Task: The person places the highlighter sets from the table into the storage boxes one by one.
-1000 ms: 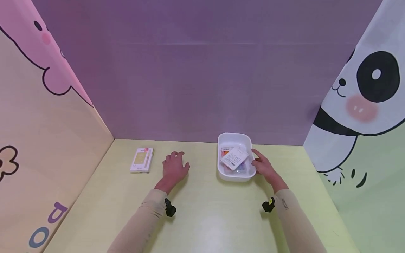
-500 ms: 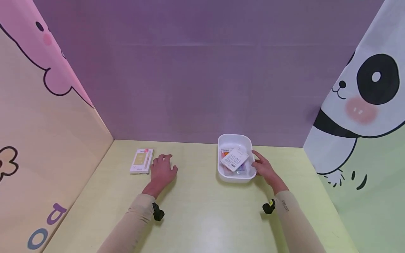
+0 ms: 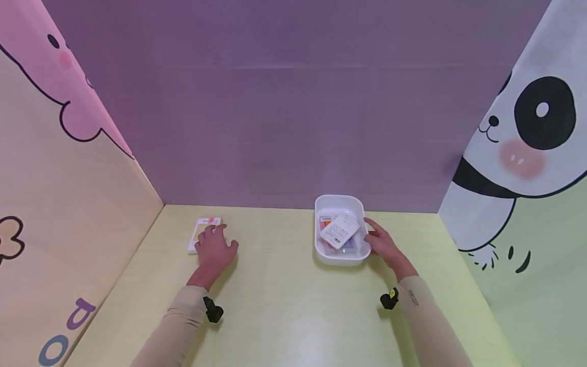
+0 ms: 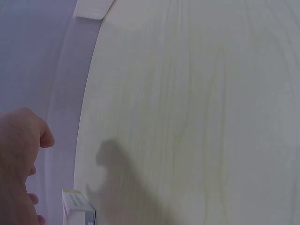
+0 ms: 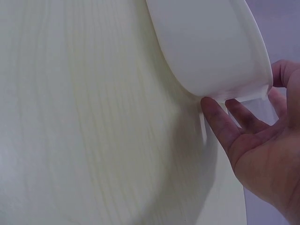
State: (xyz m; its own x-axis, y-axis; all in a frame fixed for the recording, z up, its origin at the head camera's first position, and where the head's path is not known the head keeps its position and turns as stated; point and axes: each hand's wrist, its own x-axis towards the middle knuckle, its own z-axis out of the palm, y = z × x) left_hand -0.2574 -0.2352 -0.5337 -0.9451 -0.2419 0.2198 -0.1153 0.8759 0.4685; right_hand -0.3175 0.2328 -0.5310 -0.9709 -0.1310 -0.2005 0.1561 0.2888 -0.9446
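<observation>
My left hand (image 3: 213, 252) is over a flat white box (image 3: 203, 223) at the left of the table, with its fingers spread and covering part of the box. The box has a yellowish panel and a small red mark. In the left wrist view, one end of this box (image 4: 77, 208) shows below the fingers. Further right, my right hand (image 3: 386, 248) touches the right side of a white plastic bin (image 3: 341, 260) with extended fingers. Inside the bin lie a white packet (image 3: 340, 231) with printed text, an orange-edged packet and a clear bag partly beneath it.
The pale wooden table (image 3: 293, 306) ends at a purple back panel (image 3: 275, 127). Side panels with cartoon drawings, among them a panda (image 3: 523, 127), flank it. Bare tabletop lies between the two hands.
My left hand has moved leftward from the middle-left of the table until it overlaps the white box. The right hand and the bin have stayed in place.
</observation>
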